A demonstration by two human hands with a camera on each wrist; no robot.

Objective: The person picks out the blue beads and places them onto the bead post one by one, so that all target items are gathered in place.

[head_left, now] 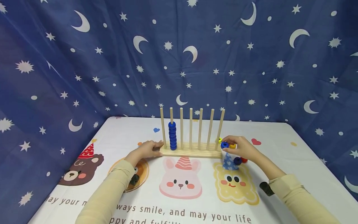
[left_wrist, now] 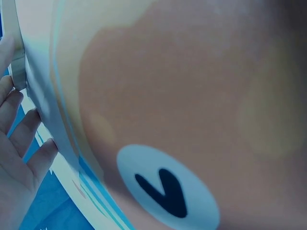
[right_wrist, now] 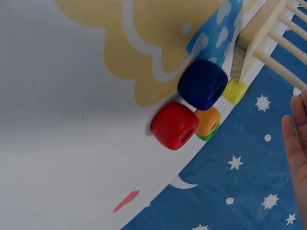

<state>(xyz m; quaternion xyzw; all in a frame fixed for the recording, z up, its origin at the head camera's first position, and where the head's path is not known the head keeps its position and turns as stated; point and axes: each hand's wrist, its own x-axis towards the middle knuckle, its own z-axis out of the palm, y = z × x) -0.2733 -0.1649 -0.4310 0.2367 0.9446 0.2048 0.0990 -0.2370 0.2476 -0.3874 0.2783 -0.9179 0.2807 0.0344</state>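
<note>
A wooden peg rack (head_left: 193, 153) stands on the table, with several upright pegs. Several blue beads (head_left: 172, 136) are stacked on its second peg from the left; the other pegs are bare. My left hand (head_left: 145, 150) holds the rack's left end, and the left wrist view shows its fingers (left_wrist: 41, 155) spread beside the base's end. By the right end, my right hand (head_left: 240, 147) pinches a single blue bead (head_left: 224, 145) between thumb and fingertips. Under and beside that hand lie a dark blue bead (right_wrist: 203, 85), a red bead (right_wrist: 173, 125), an orange bead (right_wrist: 208, 120) and a yellow bead (right_wrist: 235, 91).
A green bead (right_wrist: 211, 132) peeks out behind the orange one. The white tablecloth (head_left: 207, 208) carries printed cartoon animals and lettering. Behind the table hangs a blue curtain (head_left: 173, 77) with moons and stars.
</note>
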